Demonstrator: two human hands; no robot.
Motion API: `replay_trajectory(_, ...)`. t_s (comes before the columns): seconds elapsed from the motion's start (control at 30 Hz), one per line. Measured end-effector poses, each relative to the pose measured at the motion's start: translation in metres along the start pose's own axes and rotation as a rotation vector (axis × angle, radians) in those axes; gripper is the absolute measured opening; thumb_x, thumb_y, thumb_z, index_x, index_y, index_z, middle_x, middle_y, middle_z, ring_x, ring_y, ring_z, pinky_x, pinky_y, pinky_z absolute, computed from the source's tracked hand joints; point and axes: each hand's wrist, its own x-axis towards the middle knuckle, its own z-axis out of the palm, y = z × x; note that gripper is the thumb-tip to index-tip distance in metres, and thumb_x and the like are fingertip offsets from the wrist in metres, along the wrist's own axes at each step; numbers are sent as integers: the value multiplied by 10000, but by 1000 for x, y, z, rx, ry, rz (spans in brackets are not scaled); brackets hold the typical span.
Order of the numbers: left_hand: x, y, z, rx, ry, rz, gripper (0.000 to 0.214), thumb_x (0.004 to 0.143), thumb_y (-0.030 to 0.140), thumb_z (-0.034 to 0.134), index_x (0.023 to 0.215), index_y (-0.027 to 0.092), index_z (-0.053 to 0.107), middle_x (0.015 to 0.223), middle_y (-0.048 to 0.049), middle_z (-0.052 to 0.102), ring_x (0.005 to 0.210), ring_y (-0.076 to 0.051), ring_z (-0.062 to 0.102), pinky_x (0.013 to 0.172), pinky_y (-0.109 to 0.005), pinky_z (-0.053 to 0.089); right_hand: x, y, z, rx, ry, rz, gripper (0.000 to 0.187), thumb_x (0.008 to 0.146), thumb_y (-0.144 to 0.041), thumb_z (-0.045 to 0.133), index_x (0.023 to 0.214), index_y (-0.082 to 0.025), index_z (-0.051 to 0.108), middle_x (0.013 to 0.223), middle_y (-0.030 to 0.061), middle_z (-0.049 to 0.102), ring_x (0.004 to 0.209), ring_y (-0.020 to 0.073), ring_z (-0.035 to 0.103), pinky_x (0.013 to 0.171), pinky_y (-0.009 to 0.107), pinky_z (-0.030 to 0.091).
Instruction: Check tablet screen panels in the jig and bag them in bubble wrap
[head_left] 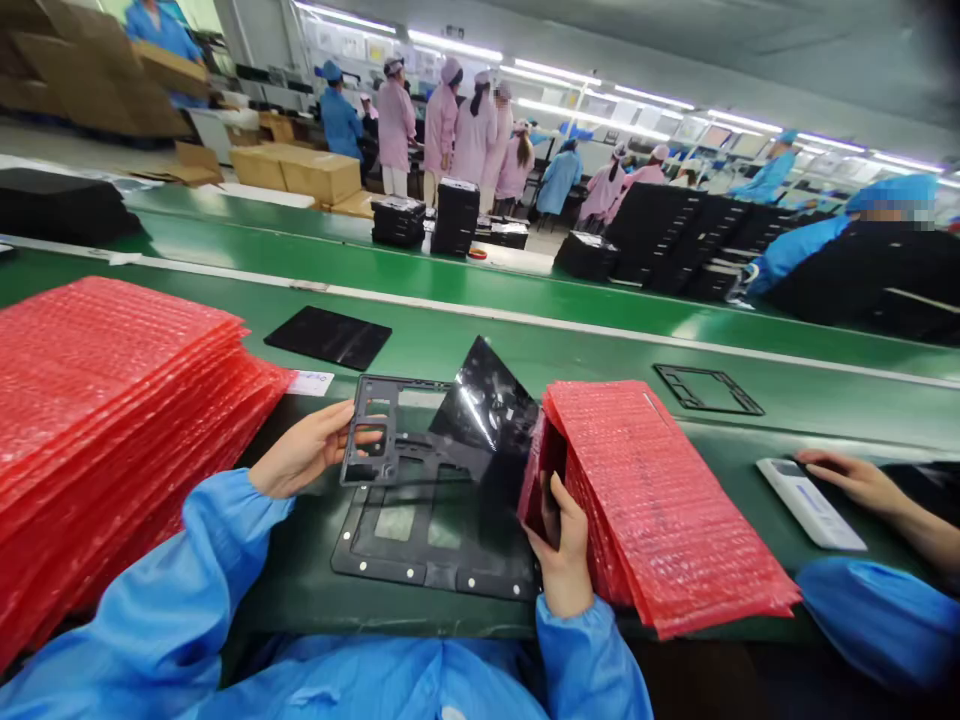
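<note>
My left hand point(311, 450) grips the left end of a thin black frame point(371, 430) with rectangular cut-outs, fingers showing through an opening. A glossy black sheet point(480, 400) stands tilted against the frame's right part; what supports it is hidden. On the right, my right hand point(561, 555) is closed on the edge of a red bubble bag point(531, 465), its thumb at the dark opening. Just beyond it lies a pile of red bubble bags point(660, 490). Below the held frame, a second black framed panel point(442, 575) with small pale dots rests on the green table.
A tall stack of red bubble bags point(97, 400) fills the left side. Behind lie a flat black panel point(330, 337) and another black frame point(709, 390). At right, another person's hand point(847, 480) touches a white device point(810, 503). Black stacks point(652, 230) stand across the bench.
</note>
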Motion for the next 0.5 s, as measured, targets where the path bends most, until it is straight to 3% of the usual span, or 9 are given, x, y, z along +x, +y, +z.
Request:
replay_trajectory(0.17, -19, -30, -4, -11, -68, -187, 333, 880, 247, 615, 1210, 199, 624, 1219, -144, 675, 854, -217, 725, 606, -300, 615, 1, 0, 4, -181, 178, -286, 827, 601, -265, 856, 1347, -264, 502, 1490, 42, 449, 1411, 256, 351, 1092, 396, 416)
replay_trajectory(0.3, -20, -45, 5, 18, -73, -242, 346, 869, 251, 635, 1209, 188, 625, 1214, -149, 676, 857, -214, 719, 611, -305, 615, 2, 1, 3, -171, 161, -310, 767, 643, -243, 827, 1337, -279, 501, 1513, 44, 416, 1388, 246, 394, 1087, 417, 411)
replay_trajectory(0.5, -17, -52, 16, 27, -16, -157, 349, 839, 245, 661, 1179, 178, 614, 1190, -157, 683, 925, -228, 699, 622, -305, 603, -1, 4, 4, -175, 181, -309, 813, 619, -239, 835, 1354, -282, 487, 1493, 50, 446, 1400, 260, 372, 1100, 446, 399)
